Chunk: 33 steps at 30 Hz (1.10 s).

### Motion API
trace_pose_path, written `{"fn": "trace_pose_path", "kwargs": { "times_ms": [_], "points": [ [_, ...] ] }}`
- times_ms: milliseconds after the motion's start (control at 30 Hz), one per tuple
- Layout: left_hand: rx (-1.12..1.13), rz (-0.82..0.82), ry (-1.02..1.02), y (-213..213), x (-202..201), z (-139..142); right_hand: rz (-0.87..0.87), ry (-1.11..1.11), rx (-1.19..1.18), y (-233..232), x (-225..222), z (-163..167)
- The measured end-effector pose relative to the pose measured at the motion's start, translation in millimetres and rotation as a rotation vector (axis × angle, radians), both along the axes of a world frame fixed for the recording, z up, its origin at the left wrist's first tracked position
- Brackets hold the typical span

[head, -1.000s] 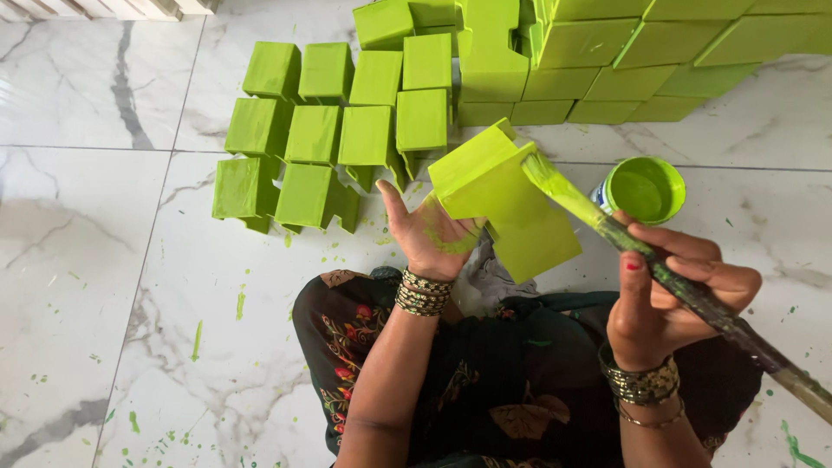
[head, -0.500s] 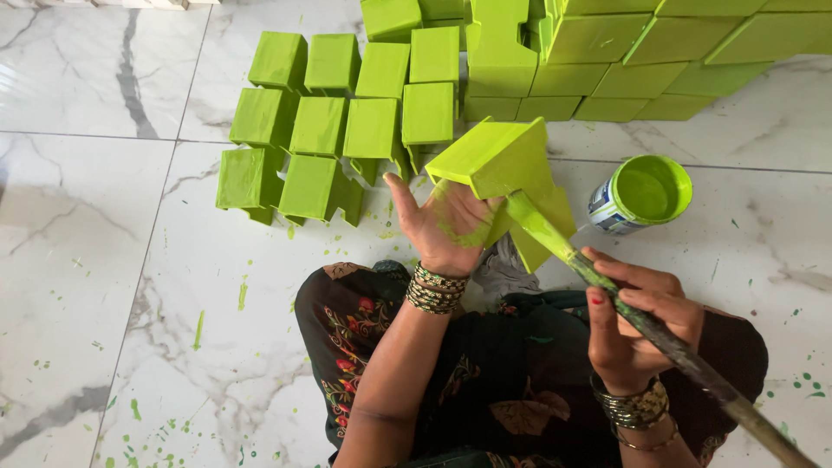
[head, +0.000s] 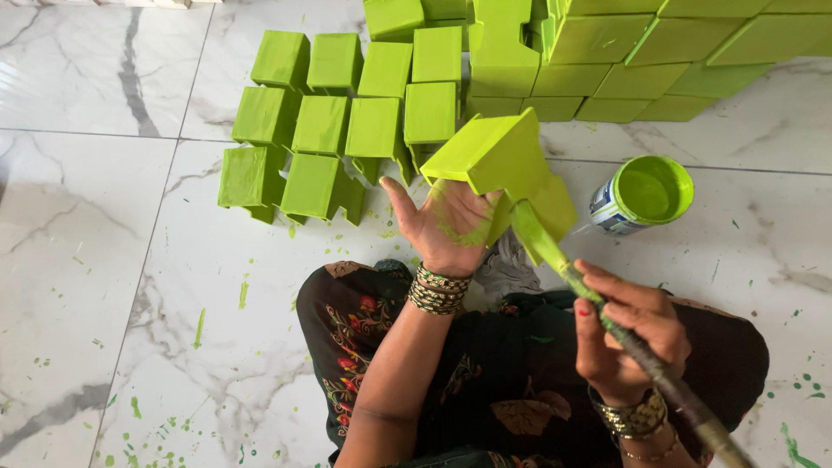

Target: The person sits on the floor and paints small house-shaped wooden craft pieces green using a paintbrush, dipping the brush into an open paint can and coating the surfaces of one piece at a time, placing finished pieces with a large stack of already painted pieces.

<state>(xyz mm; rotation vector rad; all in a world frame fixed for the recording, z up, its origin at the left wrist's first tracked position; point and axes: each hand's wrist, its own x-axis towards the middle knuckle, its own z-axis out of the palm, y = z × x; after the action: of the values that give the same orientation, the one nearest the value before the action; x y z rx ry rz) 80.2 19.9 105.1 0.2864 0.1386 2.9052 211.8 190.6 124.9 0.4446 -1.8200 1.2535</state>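
Note:
My left hand (head: pixel 449 227), smeared with green paint, holds up a bright green painted block (head: pixel 503 165) from below, tilted over my lap. My right hand (head: pixel 626 332) grips the long handle of a paintbrush (head: pixel 598 303). Its green-loaded bristles rest against the lower right side of the block. An open can of green paint (head: pixel 641 192) stands on the floor just right of the block. I sit on the floor in a dark flowered garment.
Rows of painted green blocks (head: pixel 347 121) stand on the white marble floor (head: pixel 130 260) ahead and to the left. A larger stack of green blocks (head: pixel 659 61) fills the top right. Green paint drips spot the floor around me.
The block has been turned and raised in my left hand. The brush has slid down from the block's upper face to its lower right side.

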Motion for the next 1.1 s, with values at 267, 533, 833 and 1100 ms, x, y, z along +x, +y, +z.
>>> {"fn": "trace_pose_path", "kwargs": {
  "times_ms": [267, 533, 833, 1100],
  "points": [
    [-0.123, 0.208, 0.051, 8, 5, 2, -0.063, 0.005, 0.142, -5, 27, 10],
    [-0.141, 0.254, 0.081, 21, 17, 2, -0.006, 0.052, 0.177, -18, 4, 8],
    [-0.164, 0.236, 0.015, 21, 19, 2, 0.009, 0.057, 0.186, -13, 8, 17],
    [-0.049, 0.17, 0.034, 6, 15, 8, -0.008, 0.057, 0.15, -4, 0, 18]
  ]
}}
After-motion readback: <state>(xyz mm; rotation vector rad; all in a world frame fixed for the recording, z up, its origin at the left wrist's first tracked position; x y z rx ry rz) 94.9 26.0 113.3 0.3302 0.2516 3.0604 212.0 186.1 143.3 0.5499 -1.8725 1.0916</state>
